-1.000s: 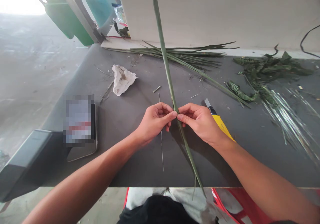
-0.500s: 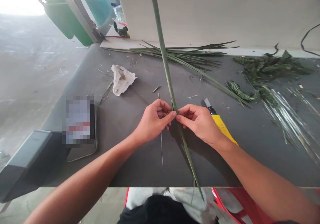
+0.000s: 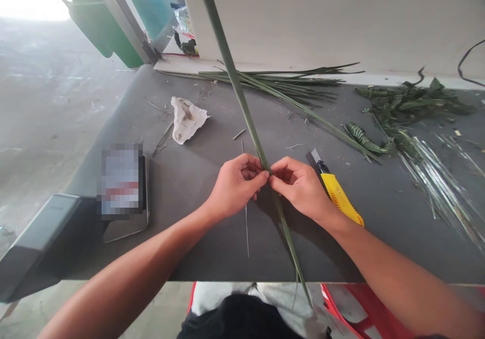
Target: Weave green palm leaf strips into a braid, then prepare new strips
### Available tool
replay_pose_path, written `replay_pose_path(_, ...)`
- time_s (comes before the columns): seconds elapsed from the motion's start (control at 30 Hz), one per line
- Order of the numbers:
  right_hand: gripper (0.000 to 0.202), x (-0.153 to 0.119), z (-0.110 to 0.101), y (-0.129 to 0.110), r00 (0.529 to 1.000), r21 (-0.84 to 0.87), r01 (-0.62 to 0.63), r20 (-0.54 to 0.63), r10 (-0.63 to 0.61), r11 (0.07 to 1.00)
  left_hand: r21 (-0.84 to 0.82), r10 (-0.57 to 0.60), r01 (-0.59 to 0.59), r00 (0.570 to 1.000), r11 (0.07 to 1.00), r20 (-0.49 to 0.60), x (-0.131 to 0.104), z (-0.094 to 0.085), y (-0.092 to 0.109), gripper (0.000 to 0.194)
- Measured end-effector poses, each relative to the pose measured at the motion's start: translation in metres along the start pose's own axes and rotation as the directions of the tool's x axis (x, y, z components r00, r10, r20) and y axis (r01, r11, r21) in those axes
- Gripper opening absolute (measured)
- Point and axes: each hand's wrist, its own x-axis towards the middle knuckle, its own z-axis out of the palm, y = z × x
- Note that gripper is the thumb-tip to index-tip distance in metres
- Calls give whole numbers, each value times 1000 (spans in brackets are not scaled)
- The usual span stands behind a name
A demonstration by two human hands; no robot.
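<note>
A long green leaf strip (image 3: pixel 237 84) runs from the top of the view down past the table's front edge. My left hand (image 3: pixel 241 182) pinches it at mid-length between thumb and fingers. Right beside it, my right hand (image 3: pixel 297 182) is closed on the same strip, the two thumbs nearly touching. Part of the strip is hidden behind the fingertips. Below the left hand a thin stick (image 3: pixel 247 233) lies on the table. Close to my right wrist rests a yellow utility knife (image 3: pixel 338 195) with its blade out.
Several long leaves (image 3: pixel 288 84) lie along the back of the grey table (image 3: pixel 182 177). Fern-like woven leaves (image 3: pixel 413 101) and a bundle of clear, shiny rods (image 3: pixel 443 182) are at the right. Crumpled white paper (image 3: pixel 188 122) and a phone with a blurred screen (image 3: pixel 123 182) lie at the left.
The upper part of the leaf strip has tilted to the left. Both hands keep their pinch at almost the same spot.
</note>
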Motion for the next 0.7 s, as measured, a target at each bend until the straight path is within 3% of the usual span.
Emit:
replay_pose_path(0.17, 12, -2, -1, -5, 999, 27, 2, 48, -3, 1000, -67, 8, -7, 1000, 998, 18, 2, -2, 3, 18)
replay_pose_path(0.4, 22, 0, 2, -2, 997, 45, -20, -74, 24, 999, -21, -32, 34, 997, 999, 73, 3, -5, 2, 21)
replay_pose_path(0.57, 18, 4, -5, -1, 999, 6, 21, 25, -21, 1000, 29, -68, 65, 991, 997, 114, 4, -7, 2, 23)
replay_pose_path(0.7, 15, 5, -8, -3, 993, -38, 60, 103, -55, 998, 63, 0, -5, 996, 998, 87, 5, -11, 2, 24)
